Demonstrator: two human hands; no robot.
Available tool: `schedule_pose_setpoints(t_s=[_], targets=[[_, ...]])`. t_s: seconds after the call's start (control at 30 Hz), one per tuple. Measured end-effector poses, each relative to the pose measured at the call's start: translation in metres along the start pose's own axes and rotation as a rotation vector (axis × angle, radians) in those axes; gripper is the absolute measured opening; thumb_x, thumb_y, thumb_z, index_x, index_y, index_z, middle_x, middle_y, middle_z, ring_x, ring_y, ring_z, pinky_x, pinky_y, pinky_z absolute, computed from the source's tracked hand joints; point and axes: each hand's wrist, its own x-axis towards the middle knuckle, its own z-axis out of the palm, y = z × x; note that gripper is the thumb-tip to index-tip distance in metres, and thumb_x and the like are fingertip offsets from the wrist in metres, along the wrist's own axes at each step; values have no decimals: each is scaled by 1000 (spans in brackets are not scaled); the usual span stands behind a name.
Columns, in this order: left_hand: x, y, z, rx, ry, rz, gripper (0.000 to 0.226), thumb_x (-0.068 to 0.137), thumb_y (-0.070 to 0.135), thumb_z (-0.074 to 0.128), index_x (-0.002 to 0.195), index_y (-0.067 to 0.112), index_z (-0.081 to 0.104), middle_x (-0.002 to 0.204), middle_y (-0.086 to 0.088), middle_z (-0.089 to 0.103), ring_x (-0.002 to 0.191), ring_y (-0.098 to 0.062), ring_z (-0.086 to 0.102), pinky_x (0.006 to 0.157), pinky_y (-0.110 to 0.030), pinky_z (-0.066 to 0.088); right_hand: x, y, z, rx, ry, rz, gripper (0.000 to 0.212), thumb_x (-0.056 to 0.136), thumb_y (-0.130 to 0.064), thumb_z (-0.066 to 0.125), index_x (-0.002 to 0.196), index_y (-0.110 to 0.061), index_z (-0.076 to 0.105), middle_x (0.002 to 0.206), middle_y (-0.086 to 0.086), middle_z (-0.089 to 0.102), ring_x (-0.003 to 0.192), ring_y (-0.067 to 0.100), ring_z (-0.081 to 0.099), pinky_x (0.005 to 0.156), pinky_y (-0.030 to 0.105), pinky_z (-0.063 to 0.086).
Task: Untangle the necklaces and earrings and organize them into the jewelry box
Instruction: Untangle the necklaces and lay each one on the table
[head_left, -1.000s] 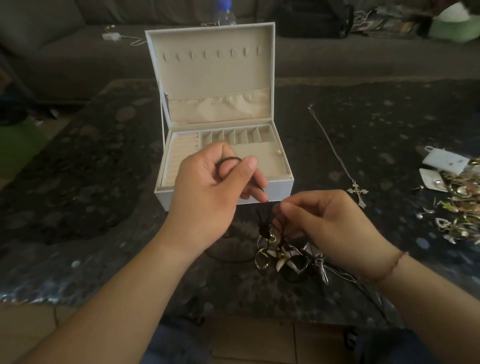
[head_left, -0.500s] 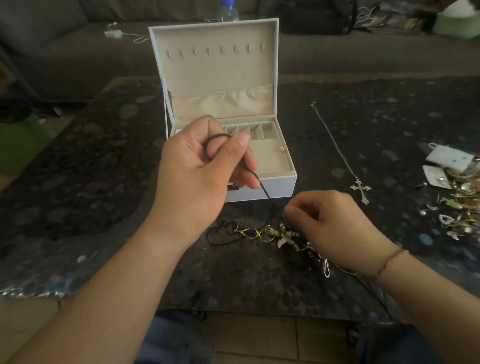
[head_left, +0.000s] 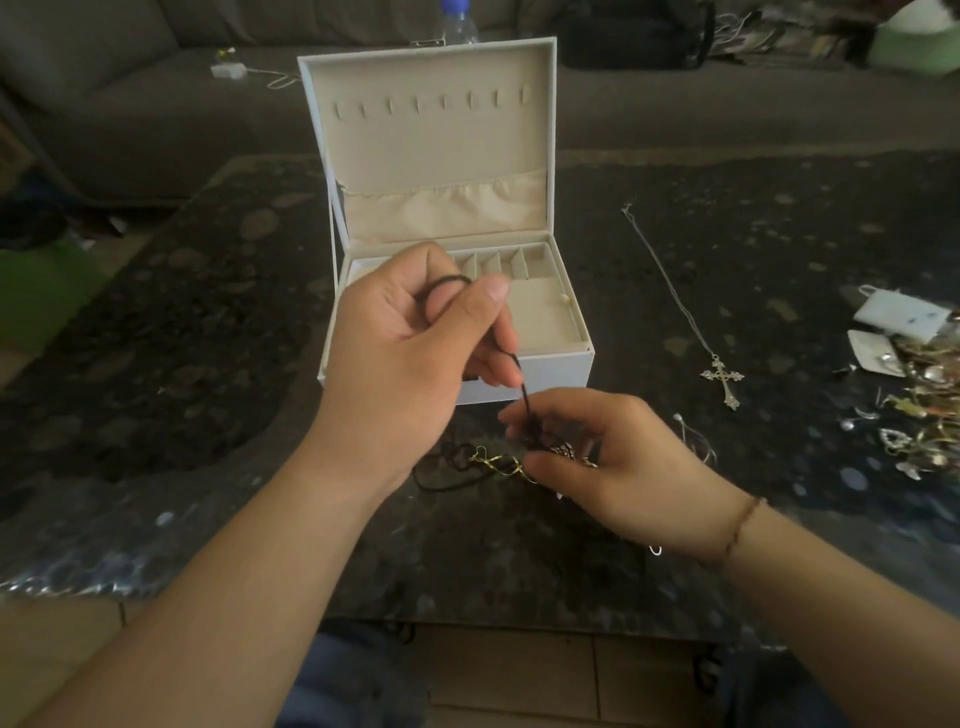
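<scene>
Black cord (head_left: 523, 397) pinched in left hand (head_left: 410, 358), right hand (head_left: 613, 467) seemingly pinching tangled jewelry (head_left: 558, 452), no legible writing.

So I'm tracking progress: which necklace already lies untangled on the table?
The silver cross necklace, stretched out alone right of the jewelry box. The black cord is gripped by both hands.

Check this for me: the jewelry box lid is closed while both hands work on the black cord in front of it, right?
Not quite. The head view shows the jewelry box lid open and upright. The left hand and right hand do both hold the black cord in front of it.
</scene>
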Motion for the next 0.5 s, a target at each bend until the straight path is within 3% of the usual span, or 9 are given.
schedule_pose_setpoints(t_s=[0.1, 0.23, 0.37, 0.43, 0.5], targets=[[2, -5, -7, 46, 54, -29, 41, 91, 18, 61, 54, 33, 52, 58, 3, 58, 49, -16, 55, 54, -25, 48, 1, 3, -3, 35, -62, 63, 21, 83, -13, 74, 102, -22, 72, 88, -12, 71, 82, 4, 65, 73, 12, 47], [3, -26, -20, 158, 160, -182, 38, 94, 8, 62, 62, 17, 43, 51, 4, 45, 49, -11, 44, 51, -23, 43, -1, 5, -9, 212, -149, 156, 28, 79, -10, 78, 104, -21, 70, 94, -1, 74, 87, 15, 70, 83, 30, 57], [0, -41, -27, 259, 161, -321, 31, 93, 13, 64, 69, 19, 45, 56, 6, 43, 55, -11, 42, 58, -30, 41, -1, 5, -11, 463, -193, 251, 23, 79, -21, 68, 102, -16, 71, 77, -1, 71, 70, 11, 62, 64, 18, 48], [-1, -44, -28, 340, 130, -324, 25, 92, 18, 65, 75, 21, 47, 62, -4, 44, 59, -16, 42, 62, -37, 41, 1, 7, -9, 477, -129, 286, 14, 88, -12, 64, 98, -14, 73, 71, 6, 68, 62, 12, 58, 58, 17, 47], [-5, -44, -27, 414, 61, -320, 16, 92, 25, 65, 88, 23, 49, 66, -12, 47, 58, -14, 43, 59, -30, 42, 1, 8, -8, 466, -51, 311, 15, 90, -3, 62, 93, -12, 74, 69, 9, 69, 58, 11, 59, 56, 17, 48]])
